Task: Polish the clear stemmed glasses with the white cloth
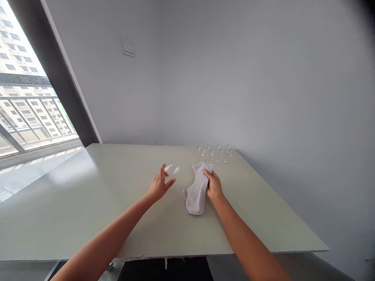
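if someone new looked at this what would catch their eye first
Probably the white cloth near the middle of the picture, gripped by the right hand above the pale table. Next, a clear glass at the left hand's fingers, then the clear stemmed glasses near the table's far right corner.

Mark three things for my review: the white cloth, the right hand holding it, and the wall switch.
White cloth [197,192]: head view, middle of its hanging part.
Right hand [214,185]: head view, back of the hand.
Wall switch [128,47]: head view, centre of its plate.
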{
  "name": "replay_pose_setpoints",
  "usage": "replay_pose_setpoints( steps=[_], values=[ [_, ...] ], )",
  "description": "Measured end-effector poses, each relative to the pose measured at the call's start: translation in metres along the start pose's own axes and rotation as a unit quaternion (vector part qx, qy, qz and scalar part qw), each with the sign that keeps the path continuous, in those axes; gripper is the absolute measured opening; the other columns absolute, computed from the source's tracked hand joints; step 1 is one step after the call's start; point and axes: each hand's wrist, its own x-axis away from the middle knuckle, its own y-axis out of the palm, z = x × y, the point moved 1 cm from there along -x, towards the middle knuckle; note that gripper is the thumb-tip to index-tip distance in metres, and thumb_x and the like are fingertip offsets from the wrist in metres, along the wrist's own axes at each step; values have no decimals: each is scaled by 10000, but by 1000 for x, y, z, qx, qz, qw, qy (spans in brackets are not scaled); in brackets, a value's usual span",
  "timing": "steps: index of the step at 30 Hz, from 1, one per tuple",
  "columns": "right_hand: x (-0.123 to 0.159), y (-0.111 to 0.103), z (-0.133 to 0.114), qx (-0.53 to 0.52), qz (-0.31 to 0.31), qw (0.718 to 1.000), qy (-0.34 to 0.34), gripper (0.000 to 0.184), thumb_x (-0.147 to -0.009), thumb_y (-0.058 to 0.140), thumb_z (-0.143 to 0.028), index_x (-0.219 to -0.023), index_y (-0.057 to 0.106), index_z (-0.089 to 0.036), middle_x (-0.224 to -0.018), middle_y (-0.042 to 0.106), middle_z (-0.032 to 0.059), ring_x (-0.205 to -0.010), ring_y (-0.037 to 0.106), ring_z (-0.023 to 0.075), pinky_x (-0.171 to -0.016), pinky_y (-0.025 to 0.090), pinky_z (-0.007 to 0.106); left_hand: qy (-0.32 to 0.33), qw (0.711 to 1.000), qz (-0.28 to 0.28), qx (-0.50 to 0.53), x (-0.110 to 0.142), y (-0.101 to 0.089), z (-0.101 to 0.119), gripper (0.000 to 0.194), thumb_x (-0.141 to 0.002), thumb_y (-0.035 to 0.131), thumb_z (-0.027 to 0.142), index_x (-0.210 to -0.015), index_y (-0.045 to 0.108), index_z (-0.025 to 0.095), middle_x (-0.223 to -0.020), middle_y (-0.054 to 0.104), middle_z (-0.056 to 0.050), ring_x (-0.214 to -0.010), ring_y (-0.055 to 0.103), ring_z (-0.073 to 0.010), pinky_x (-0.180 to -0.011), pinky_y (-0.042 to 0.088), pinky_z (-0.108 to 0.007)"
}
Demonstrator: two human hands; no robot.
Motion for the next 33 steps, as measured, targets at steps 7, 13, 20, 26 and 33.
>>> replay_pose_setpoints(
  steps=[7,13,20,26,33],
  values=[
    [33,50,-9,67,-180,981,12,269,-659,648,-392,-759,561,-157,-577,530,-24,-511,512,107,-480,433,230,122,988,50,-82,5,29,0,587,-846,375,427,-1332,153,184,-976,521,-73,-920,498,-188,-852,364,-368],
    [44,57,15,238,-353,903,52,398,-744,570,-343,-1113,502,-208,-597,586,-21,-524,593,140,-517,495,269,132,976,64,-161,10,10,-9,556,-846,380,428,-1318,214,184,-978,536,-84,-896,502,-210,-801,372,-365],
    [34,32,31,277,-392,870,111,248,-670,646,-305,-859,589,-156,-551,582,-32,-490,582,125,-483,495,251,267,943,-50,-193,13,14,0,527,-829,449,352,-1298,285,174,-963,559,-95,-888,516,-215,-796,383,-370],
    [33,37,30,142,-332,922,139,320,-725,595,-442,-828,553,-142,-640,626,23,-517,613,144,-415,473,220,261,936,13,-238,13,2,18,503,-844,430,318,-1310,294,184,-987,593,-86,-965,501,-222,-985,209,-464],
    [30,33,18,132,-333,921,152,294,-731,601,-428,-772,547,-142,-565,598,-2,-402,569,119,-368,424,199,184,970,-69,-143,14,-3,16,406,-826,429,447,-1165,479,229,-781,620,-44,-703,552,-163,-755,379,-346]
  ],
)
